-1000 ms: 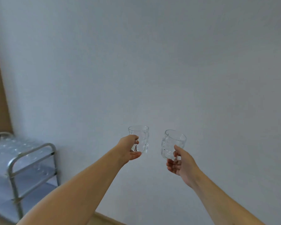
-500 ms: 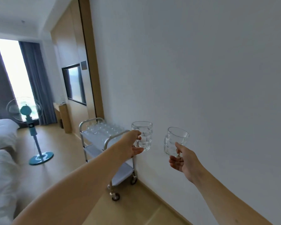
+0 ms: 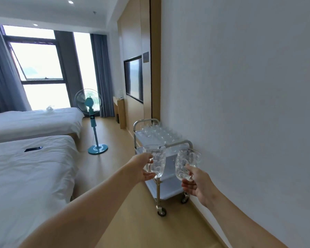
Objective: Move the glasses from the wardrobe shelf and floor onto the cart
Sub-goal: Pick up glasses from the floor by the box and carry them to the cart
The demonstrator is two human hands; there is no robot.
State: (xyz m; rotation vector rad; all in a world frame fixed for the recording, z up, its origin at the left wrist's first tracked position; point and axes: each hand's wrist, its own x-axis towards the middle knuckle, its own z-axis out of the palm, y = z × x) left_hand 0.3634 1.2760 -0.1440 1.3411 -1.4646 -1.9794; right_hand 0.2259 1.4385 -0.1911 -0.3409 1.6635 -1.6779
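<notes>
both hands (image 3: 141, 167) (image 3: 198, 187) outstretched, each gripping glass (image 3: 157, 161) (image 3: 185, 164)

A bedroom spreads out to your left, a plain wall to your right.

You see two beds with white bedding: the near bed (image 3: 30, 176) carries a dark phone (image 3: 33, 149) near its far edge, and the far bed (image 3: 36, 120) lies beyond it below the window (image 3: 41, 68). Grey curtains (image 3: 102, 76) hang beside the glass. A teal standing fan (image 3: 93, 119) stands on the wooden floor (image 3: 115, 161) between the beds and the wood-panelled wall, where a dark screen (image 3: 134, 79) is mounted. A small wooden desk (image 3: 120, 111) stands below it. The white wall (image 3: 249, 104) fills your right side.
</notes>
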